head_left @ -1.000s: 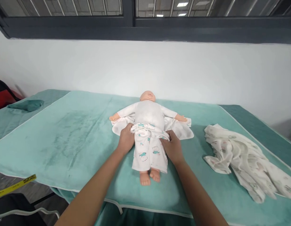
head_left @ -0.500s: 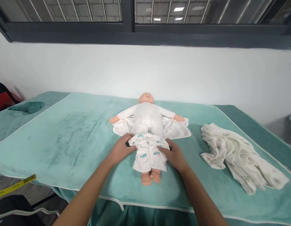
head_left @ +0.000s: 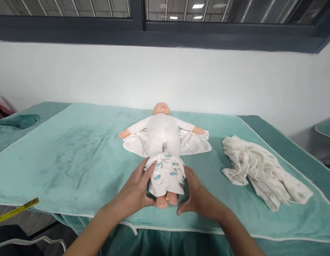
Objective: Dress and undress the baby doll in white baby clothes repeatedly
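Observation:
A baby doll (head_left: 163,131) lies on its back in the middle of the teal towel (head_left: 74,156), arms spread, in a white bodysuit, with an opened white garment (head_left: 193,145) under it. White printed trousers (head_left: 168,174) are bunched low on its legs, bare feet (head_left: 166,201) sticking out. My left hand (head_left: 136,190) grips the trousers' left side, fingers along the cloth and thumb near the feet. My right hand (head_left: 198,197) curls round the right side of them.
A crumpled white printed cloth (head_left: 261,167) lies to the right on the towel. A folded teal cloth (head_left: 19,121) sits far left. A yellow tape measure (head_left: 15,210) hangs below the table's near edge. A white wall runs behind.
The trousers have slid from the doll's waist down toward its feet. Both hands moved with them toward me, and the bodysuit's lower part now shows.

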`<state>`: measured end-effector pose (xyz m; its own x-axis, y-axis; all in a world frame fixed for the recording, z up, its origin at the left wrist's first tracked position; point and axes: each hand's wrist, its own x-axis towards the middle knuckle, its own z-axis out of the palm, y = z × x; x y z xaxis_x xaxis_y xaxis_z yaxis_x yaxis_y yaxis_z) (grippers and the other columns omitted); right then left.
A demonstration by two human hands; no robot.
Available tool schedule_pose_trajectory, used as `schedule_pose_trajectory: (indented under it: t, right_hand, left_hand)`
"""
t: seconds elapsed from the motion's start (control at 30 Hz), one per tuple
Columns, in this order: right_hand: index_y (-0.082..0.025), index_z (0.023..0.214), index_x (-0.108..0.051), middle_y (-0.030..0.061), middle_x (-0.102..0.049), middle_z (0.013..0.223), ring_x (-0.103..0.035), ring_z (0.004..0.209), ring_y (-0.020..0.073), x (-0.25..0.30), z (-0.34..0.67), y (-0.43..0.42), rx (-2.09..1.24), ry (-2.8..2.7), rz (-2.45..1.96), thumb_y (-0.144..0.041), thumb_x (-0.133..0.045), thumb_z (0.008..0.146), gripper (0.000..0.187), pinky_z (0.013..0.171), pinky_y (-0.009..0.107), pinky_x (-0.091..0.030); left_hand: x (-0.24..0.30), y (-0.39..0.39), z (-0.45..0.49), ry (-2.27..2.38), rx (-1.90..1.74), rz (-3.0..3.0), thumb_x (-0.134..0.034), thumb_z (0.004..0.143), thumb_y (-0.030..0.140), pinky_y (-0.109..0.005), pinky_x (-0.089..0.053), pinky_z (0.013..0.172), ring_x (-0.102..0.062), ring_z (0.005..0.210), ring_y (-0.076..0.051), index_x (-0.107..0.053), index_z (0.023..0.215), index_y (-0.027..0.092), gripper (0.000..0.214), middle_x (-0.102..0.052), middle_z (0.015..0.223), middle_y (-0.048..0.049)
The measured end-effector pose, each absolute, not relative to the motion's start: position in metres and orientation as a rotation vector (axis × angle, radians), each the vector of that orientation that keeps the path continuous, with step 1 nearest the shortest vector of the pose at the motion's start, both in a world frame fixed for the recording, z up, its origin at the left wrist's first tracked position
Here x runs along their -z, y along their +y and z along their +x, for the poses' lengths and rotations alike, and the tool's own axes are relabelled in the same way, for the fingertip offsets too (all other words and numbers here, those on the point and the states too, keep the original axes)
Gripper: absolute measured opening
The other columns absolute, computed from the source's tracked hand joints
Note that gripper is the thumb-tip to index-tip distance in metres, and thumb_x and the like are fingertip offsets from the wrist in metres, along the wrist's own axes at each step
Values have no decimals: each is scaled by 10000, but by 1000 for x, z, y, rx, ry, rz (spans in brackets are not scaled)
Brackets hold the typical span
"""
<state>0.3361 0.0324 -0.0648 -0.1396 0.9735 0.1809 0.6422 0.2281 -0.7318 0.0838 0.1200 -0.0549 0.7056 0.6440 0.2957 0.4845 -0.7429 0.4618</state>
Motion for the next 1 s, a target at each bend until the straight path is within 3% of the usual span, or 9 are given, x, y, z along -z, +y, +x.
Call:
schedule_pose_trajectory:
  t: [0.13,0.27,0.5,0.77,1.0]
  right_hand:
    - [-185,1514,-183,222,-421,1421,-415,1320,415,88,321,33,-310,-1824,-1604,-550,-887,487,1298,1053,564,-396]
    - [-163,1496,-206,216,-460,1374,-451,1281,389,91,314,35,-178,-1806,-1603,-461,-806,629,1095,1020,545,-436]
    - [-177,1384,-369,165,-536,1265,-520,1184,346,77,314,40,-280,-1744,-1566,-389,-766,649,862,978,513,-460]
    - [-180,1184,-522,117,-641,1103,-607,1021,321,60,310,38,-559,-1560,-1655,-479,-786,644,671,858,473,-509]
    - [-190,1121,-565,97,-683,1065,-638,975,283,54,308,33,-673,-1448,-1700,-511,-743,710,551,798,410,-523]
  left_hand:
    - [65,111,96,881,-711,2827,-784,679,531,-648,-360,1072,-258,1428,-467,-170,1538,168,1116,-179,1526,-311]
    - [74,108,107,959,-729,2949,-740,729,509,-712,-292,1067,-219,1437,-474,-219,1527,180,1008,-186,1513,-307]
    - [73,105,114,935,-1040,2884,-699,737,443,-681,-357,1035,-336,1351,-439,-269,1471,135,904,-341,1342,-253]
    - [58,110,109,949,-904,2812,-761,636,400,-604,-441,976,-473,1144,-364,-288,1424,186,944,-425,1230,-173]
    - [59,104,109,989,-924,2793,-640,742,238,-573,-404,1032,-495,1096,-298,-353,1376,220,696,-466,1171,-122]
